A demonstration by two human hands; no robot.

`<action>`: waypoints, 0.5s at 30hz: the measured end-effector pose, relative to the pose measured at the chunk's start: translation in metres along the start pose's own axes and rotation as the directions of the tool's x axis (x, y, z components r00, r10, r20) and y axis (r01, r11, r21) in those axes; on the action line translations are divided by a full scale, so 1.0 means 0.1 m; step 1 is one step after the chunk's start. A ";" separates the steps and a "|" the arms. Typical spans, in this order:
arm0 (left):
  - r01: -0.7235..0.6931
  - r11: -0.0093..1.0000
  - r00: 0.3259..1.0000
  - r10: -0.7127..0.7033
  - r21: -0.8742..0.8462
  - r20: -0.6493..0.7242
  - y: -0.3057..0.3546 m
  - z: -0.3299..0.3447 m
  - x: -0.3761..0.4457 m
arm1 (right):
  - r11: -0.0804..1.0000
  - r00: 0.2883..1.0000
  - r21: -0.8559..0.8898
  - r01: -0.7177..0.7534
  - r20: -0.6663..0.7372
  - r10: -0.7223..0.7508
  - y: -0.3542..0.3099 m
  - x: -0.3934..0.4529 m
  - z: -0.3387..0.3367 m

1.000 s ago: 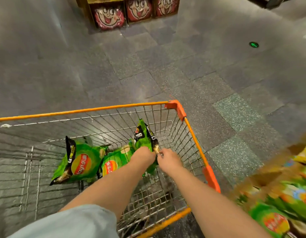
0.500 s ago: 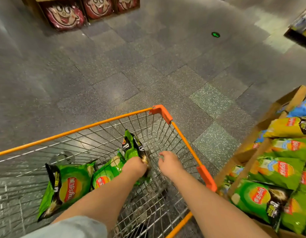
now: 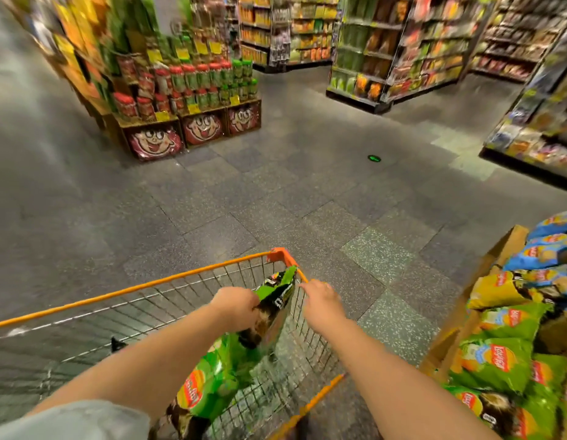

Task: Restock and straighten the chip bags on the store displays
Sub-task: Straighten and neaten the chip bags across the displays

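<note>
— What's your cart (image 3: 193,274) carrying?
— Green chip bags (image 3: 212,382) on its wire bottom (blurred).
— And your right?
— A cardboard display (image 3: 498,249) on the grey floor (image 3: 244,201) holds blue, yellow and green bags (image 3: 495,363).

The cart (image 3: 193,276) stands before the person with chip bags (image 3: 225,373) inside, the chip display (image 3: 511,344) just right of it, and a jar stand (image 3: 187,100) well beyond to the left.
</note>
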State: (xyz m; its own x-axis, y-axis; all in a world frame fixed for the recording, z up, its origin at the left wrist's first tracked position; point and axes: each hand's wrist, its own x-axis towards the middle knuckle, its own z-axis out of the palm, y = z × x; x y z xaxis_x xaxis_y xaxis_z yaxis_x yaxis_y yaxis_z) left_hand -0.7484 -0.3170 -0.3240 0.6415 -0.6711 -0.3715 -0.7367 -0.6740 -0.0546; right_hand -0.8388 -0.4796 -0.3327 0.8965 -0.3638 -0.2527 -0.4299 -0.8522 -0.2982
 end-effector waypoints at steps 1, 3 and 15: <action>-0.019 0.999 0.999 0.020 0.036 -0.030 -0.01 -0.15 -0.08 | 1.000 0.999 0.000 -0.007 -0.031 0.007 0.03 -0.09 -0.09; -0.044 0.992 0.993 0.056 0.121 -0.099 -0.04 -0.49 -0.22 | 1.000 0.996 0.008 -0.027 -0.088 0.028 0.08 -0.26 -0.26; -0.236 0.829 0.766 0.480 0.507 -0.428 0.73 -1.91 -0.91 | 0.999 0.882 0.038 0.035 -0.471 -0.013 0.61 -1.18 -1.48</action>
State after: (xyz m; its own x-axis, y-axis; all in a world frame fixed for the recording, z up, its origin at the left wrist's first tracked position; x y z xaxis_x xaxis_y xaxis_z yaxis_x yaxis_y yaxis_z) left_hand -0.8197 -0.3644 -0.1171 0.2289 -0.9697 0.0855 -0.8706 -0.2432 -0.4276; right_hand -0.9547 -0.5447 -0.1845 0.8469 -0.4868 0.2141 -0.4020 -0.8495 -0.3417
